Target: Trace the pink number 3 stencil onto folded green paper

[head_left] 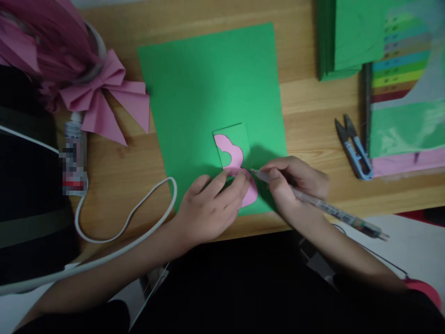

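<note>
A large green sheet of paper (pixel 222 88) lies on the wooden table. On its lower part rests a smaller green paper piece (pixel 236 132), with a curvy pink paper cutout (pixel 235 150) on top. My left hand (pixel 212 208) lies over the cutout, fingertips pressing it down and hiding its middle; the fingers are stretched out. In my right hand (pixel 292 183) is a clear-barrelled pen (pixel 333 211), gripped near its point. The pen tip is at the right edge of the pink cutout, close to my left fingertips.
Blue-handled thread snips (pixel 358 153) lie on the right, beside a plastic pack of coloured paper (pixel 406 125) and stacked green sheets (pixel 358 37). A pink paper bow (pixel 100 88), a tube (pixel 74 157) and a looping white cable (pixel 128 215) are on the left.
</note>
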A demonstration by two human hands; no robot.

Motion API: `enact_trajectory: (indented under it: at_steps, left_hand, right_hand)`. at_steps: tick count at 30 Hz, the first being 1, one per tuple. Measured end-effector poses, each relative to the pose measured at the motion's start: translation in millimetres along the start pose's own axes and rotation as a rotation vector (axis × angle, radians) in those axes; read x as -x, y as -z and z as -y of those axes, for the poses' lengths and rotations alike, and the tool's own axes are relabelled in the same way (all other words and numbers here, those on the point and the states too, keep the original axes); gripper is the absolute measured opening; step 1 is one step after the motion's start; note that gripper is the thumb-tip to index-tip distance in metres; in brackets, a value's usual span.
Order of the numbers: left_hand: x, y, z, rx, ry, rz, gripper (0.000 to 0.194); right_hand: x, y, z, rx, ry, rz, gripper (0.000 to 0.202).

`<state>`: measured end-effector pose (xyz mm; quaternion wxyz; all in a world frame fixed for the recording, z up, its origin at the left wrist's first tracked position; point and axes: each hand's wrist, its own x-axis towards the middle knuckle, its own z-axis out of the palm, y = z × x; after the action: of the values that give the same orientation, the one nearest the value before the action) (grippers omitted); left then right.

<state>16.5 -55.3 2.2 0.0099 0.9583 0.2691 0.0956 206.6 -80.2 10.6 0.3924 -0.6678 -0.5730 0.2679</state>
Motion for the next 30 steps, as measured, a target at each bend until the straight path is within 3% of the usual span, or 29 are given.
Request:
enact_trajectory:
  at_steps: [21, 30]
  left_hand:
    - [-2.5, 4.5, 0.7, 0.035, 0.001, 0.022, 0.036]
    - [-2.5, 4.8, 0.5, 0.034, -0.004, 0.034, 0.037]
  right_hand:
    - [8.5, 5.6, -3.7, 0.082, -0.005, 0.046, 0.017]
    - [9.0, 2.8, -2.7, 0.068, 0.078, 0.007, 0.017]
